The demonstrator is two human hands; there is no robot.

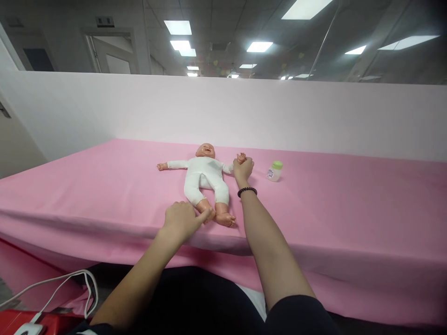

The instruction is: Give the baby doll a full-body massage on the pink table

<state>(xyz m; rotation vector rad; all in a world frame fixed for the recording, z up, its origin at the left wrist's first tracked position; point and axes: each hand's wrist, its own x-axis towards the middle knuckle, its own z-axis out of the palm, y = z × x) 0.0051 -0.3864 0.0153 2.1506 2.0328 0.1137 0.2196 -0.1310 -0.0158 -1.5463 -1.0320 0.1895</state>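
Observation:
A baby doll [206, 170] in a white cloth body lies on its back on the pink-covered table, its head away from me and its arms spread. My right hand [243, 170] is closed around the wrist of the doll's arm on the right, and the doll's small hand shows above my fingers. Beside the doll's feet is my left hand [183, 218], thumb stretched out against the foot on the left. The other fingers are partly hidden, and the hand appears to hold nothing. To the right of my right hand stands a small clear bottle [274, 173] with a green cap.
The pink cloth [342, 204] covers the table and hangs over its front edge. Behind it runs a white partition [265, 116] with glass above. At lower left, a white cable [87, 279] loops above a red object [52, 323] with a white plug on it.

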